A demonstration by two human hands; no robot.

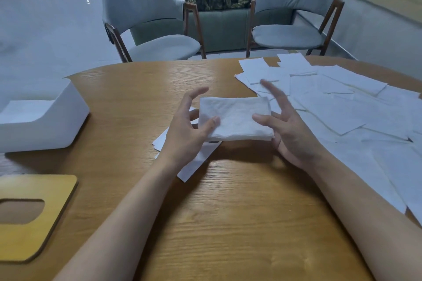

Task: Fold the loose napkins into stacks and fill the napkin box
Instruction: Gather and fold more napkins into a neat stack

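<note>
One folded stack [237, 118] of white napkins is held between both hands over the middle of the table [228, 212]. The left hand [185, 134] pinches its left edge, thumb on top, and the right hand [294, 141] pinches its right edge likewise (forefinger stuck out, blurred). A few flat sheets [194, 166] lie beneath. Loose napkins [342, 107] cover the table's right side. Well to the left stands the open-topped white napkin box [45, 125], with a slotted wooden lid [29, 219] lying nearer the person.

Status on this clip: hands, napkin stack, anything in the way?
Left hand and right hand pinch the napkin stack just above the table. Open napkin box at left, lid beside it. Nothing between stack and box.
</note>
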